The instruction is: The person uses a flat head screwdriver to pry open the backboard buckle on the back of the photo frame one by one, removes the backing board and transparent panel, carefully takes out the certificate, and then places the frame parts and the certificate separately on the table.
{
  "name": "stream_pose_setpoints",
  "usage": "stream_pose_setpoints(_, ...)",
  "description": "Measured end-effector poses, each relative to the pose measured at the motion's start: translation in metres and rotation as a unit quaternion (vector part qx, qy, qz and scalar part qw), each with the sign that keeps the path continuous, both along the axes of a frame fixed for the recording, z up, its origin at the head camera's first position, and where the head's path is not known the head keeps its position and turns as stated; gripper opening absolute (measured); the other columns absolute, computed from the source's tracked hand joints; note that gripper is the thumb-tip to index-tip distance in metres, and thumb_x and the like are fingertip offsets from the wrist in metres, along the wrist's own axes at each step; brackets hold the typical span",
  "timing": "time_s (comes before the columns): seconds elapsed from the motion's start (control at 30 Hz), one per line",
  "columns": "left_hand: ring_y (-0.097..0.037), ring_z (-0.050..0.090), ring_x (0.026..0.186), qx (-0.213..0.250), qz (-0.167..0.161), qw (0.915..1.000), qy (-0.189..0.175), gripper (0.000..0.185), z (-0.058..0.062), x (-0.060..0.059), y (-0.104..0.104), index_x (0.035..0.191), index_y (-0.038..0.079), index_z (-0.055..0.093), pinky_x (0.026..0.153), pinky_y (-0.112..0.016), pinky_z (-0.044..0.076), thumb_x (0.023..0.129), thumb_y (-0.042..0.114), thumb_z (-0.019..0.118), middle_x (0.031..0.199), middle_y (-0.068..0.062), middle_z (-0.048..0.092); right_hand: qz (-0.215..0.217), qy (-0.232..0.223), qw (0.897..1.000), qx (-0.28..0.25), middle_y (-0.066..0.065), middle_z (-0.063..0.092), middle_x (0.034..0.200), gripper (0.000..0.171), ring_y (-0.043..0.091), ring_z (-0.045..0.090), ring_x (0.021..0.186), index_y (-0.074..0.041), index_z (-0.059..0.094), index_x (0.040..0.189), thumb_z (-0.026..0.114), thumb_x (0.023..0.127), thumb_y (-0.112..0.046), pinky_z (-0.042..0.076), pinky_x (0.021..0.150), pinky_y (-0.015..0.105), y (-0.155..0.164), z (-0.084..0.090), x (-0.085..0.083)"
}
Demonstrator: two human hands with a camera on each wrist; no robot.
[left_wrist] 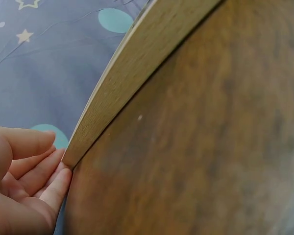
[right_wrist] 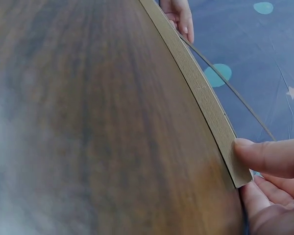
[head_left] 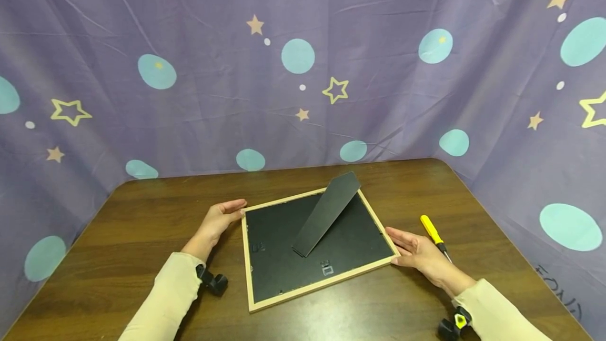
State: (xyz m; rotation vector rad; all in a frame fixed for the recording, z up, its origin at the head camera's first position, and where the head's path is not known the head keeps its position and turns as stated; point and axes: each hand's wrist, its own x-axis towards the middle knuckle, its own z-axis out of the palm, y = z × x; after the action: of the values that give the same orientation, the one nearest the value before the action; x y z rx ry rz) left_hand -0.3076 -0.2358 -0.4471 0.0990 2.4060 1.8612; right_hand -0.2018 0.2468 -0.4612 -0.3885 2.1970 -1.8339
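Face-down on the wooden surface [head_left: 142, 214] lay the picture frame [head_left: 312, 288], its black easel stand [head_left: 326, 213] propped up. The left hand [head_left: 215, 223] and right hand [head_left: 418, 254] touched opposite corners with straight, relaxed fingers — gripping nothing. Lifted unevenly, the frame could slip — perhaps onto the yellow screwdriver [head_left: 433, 231] beside the right hand.

Makeshift recording booth: star-patterned purple cloth [head_left: 303, 67] draped around a wooden table [head_left: 142, 225].
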Motion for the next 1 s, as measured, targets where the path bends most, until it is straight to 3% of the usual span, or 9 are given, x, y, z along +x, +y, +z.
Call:
stream_pose_setpoints(0.07,-0.022,0.05,0.122,-0.02,-0.003,0.9998,0.003,0.043,0.001,0.002,-0.002,0.13,-0.011,0.049,0.083,-0.007,0.043,0.09,0.001,0.058,0.132,-0.025,0.05,-0.001,0.002,1.0,0.0,0.034,0.025,0.145,0.075,0.034,0.036,0.13,0.016,0.028,0.139,0.07,0.079,0.0,0.045,0.095,0.019,0.0,0.0,-0.003)
stream_pose_setpoints(0.17,-0.03,0.047,0.124,-0.044,-0.011,0.999,0.002,0.04,0.001,0.005,-0.009,0.128,-0.01,0.052,0.084,-0.007,0.042,0.09,0.002,0.059,0.13,-0.023,0.053,0.001,0.003,1.0,-0.01,0.037,0.027,0.143,0.071,0.02,0.047,0.125,0.018,0.029,0.137,0.068,0.081,0.001,0.048,0.092,0.02,0.001,-0.001,-0.01)
stream_pose_setpoints(0.3,-0.016,0.059,0.111,-0.051,-0.027,0.9983,-0.007,0.038,-0.001,0.013,-0.021,0.122,-0.011,0.057,0.083,-0.01,0.046,0.087,0.002,0.063,0.121,-0.021,0.06,0.003,0.002,1.0,-0.031,0.041,0.031,0.137,0.064,0.0,0.053,0.111,0.023,0.03,0.133,0.065,0.082,0.005,0.05,0.088,0.018,0.004,-0.002,-0.021)
stream_pose_setpoints(0.43,-0.002,0.064,0.092,-0.034,-0.07,0.9968,-0.015,0.038,0.001,0.023,-0.032,0.118,-0.016,0.056,0.08,-0.014,0.051,0.084,-0.001,0.065,0.115,-0.024,0.063,-0.016,0.007,0.999,-0.032,0.041,0.034,0.135,0.059,-0.003,0.054,0.107,0.024,0.034,0.131,0.063,0.081,0.008,0.05,0.087,0.016,0.005,-0.002,-0.032)
stream_pose_setpoints(0.57,-0.002,0.065,0.089,-0.045,-0.118,0.9914,-0.033,0.04,0.003,0.035,-0.042,0.117,-0.017,0.056,0.078,-0.016,0.052,0.083,0.001,0.068,0.112,-0.023,0.064,-0.05,0.015,0.998,-0.02,0.039,0.037,0.135,0.055,-0.003,0.054,0.106,0.022,0.038,0.13,0.062,0.082,0.008,0.049,0.086,0.014,0.003,0.002,-0.043)
stream_pose_setpoints(0.7,-0.005,0.066,0.088,-0.049,-0.176,0.9816,-0.056,0.041,0.005,0.047,-0.047,0.115,-0.017,0.057,0.077,-0.018,0.053,0.082,0.004,0.07,0.108,-0.02,0.067,-0.082,0.023,0.996,-0.018,0.039,0.039,0.133,0.052,-0.002,0.056,0.104,0.022,0.039,0.129,0.06,0.084,0.009,0.049,0.084,0.013,-0.003,0.004,-0.053)
stream_pose_setpoints(0.87,-0.009,0.066,0.091,-0.038,-0.263,0.9618,-0.067,0.037,0.005,0.064,-0.045,0.111,-0.017,0.06,0.078,-0.02,0.053,0.082,0.003,0.069,0.104,-0.014,0.069,-0.131,0.023,0.991,-0.007,0.037,0.041,0.134,0.047,-0.001,0.056,0.102,0.02,0.04,0.13,0.056,0.087,0.01,0.048,0.082,0.011,-0.01,0.003,-0.067)
stream_pose_setpoints(1.0,-0.011,0.066,0.092,-0.028,-0.317,0.9454,-0.069,0.033,0.003,0.076,-0.037,0.109,-0.016,0.062,0.079,-0.021,0.054,0.082,0.001,0.068,0.105,-0.02,0.068,-0.171,0.017,0.985,0.016,0.032,0.043,0.135,0.045,0.017,0.056,0.114,0.015,0.043,0.131,0.055,0.089,0.007,0.047,0.082,0.008,-0.019,0.002,-0.078)
